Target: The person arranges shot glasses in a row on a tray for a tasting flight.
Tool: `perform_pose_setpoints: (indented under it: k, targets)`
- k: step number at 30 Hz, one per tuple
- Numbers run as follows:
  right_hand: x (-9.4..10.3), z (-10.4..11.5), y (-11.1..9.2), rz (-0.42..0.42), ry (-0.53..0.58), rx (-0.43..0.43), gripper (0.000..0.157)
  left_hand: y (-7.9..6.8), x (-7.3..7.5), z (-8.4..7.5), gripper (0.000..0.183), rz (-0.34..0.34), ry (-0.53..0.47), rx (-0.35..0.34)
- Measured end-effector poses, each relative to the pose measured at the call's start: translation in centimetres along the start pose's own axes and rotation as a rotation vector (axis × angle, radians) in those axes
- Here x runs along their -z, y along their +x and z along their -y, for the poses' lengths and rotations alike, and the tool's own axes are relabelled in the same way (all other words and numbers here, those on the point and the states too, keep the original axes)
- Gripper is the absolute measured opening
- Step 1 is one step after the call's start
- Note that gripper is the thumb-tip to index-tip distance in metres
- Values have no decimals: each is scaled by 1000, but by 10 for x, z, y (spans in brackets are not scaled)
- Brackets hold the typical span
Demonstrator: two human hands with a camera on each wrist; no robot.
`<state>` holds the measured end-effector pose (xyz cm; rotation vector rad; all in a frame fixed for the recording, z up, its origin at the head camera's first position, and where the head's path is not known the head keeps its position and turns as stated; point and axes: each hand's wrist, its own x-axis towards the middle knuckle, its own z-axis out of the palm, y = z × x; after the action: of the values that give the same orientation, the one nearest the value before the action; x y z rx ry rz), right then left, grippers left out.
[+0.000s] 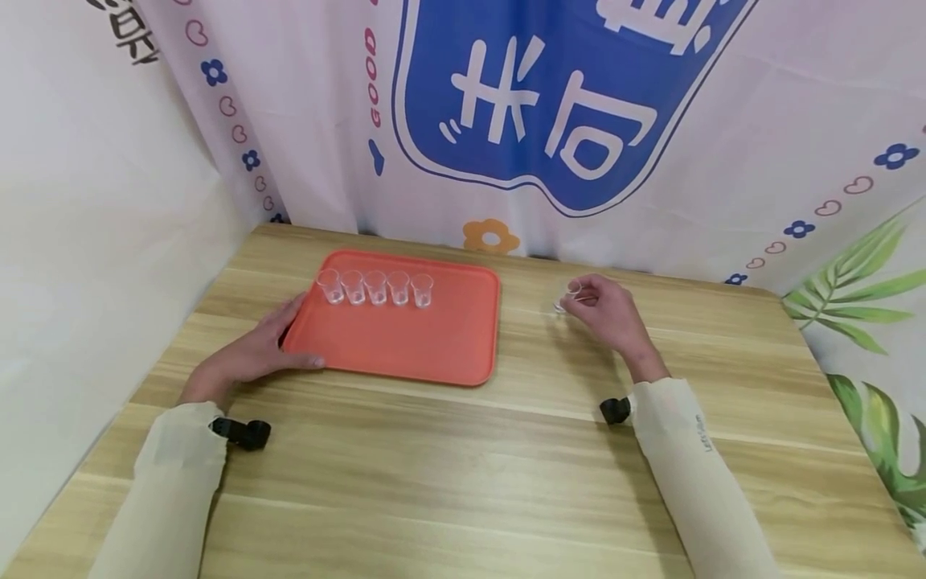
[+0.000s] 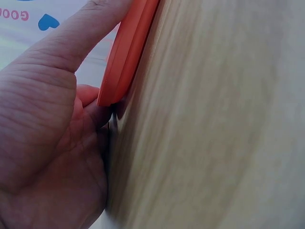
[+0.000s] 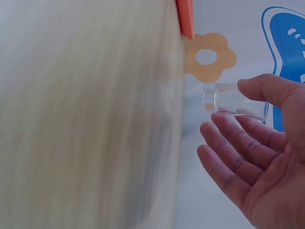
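Observation:
An orange-red tray (image 1: 405,342) lies on the table with several small clear shot glasses (image 1: 376,289) upright in a row along its far left part. At the tray's left end my left hand (image 1: 253,350) grips the rim, thumb at the front corner and fingers by the left side. The left wrist view shows those fingers reaching under the tray's edge (image 2: 125,62). To the right of the tray, my right hand (image 1: 604,310) pinches another clear shot glass (image 3: 228,99) between thumb and fingers. That glass is held just off the table, upright.
The wooden table (image 1: 448,474) runs back to a printed curtain (image 1: 311,104) close behind the tray. A white wall (image 1: 101,241) stands at the left, and leaf-patterned cloth (image 1: 868,297) hangs at the right. Both wrists carry small black cameras (image 1: 249,434).

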<state>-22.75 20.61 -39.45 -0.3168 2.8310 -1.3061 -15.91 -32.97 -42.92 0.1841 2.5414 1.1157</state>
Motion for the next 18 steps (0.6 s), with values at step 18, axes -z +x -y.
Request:
perform_pose_setpoints:
  k: [18]
  targets:
    - [-33, 25, 17, 32, 39, 48, 29, 2, 0, 1, 122, 1, 6, -16]
